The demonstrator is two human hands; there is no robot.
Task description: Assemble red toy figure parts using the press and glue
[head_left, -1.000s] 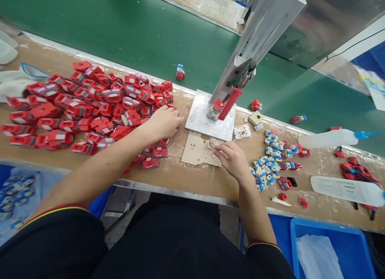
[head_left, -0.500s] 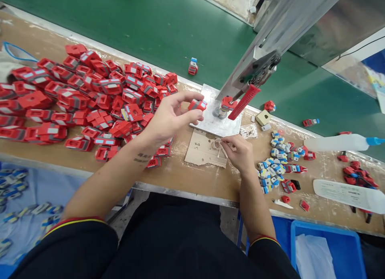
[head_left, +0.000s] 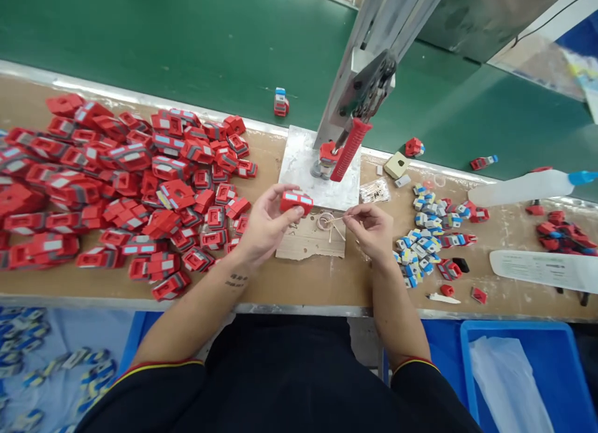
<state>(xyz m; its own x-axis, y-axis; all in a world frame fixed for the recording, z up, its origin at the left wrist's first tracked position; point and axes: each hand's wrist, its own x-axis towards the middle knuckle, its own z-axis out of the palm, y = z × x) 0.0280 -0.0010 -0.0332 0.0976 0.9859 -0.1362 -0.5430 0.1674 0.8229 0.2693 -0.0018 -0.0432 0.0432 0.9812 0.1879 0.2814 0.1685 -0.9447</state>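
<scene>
My left hand holds a red toy part with pale window patches between thumb and fingers, over the front edge of the metal plate. To its right, my right hand pinches a thin stick. The stick's far end reaches a small round dish on a torn piece of cardboard, where other thin sticks lie. Behind both hands, a press with a red handle stands on the metal plate, and a red part sits under it.
A large heap of red parts covers the left side of the bench. Blue-and-white parts, a beige block, cotton swabs and two plastic bottles lie to the right. A blue tray stands below the bench edge.
The camera view has shifted. My left hand has brought the red part lower and nearer the small dish. My right hand still pinches its stick by the dish.
</scene>
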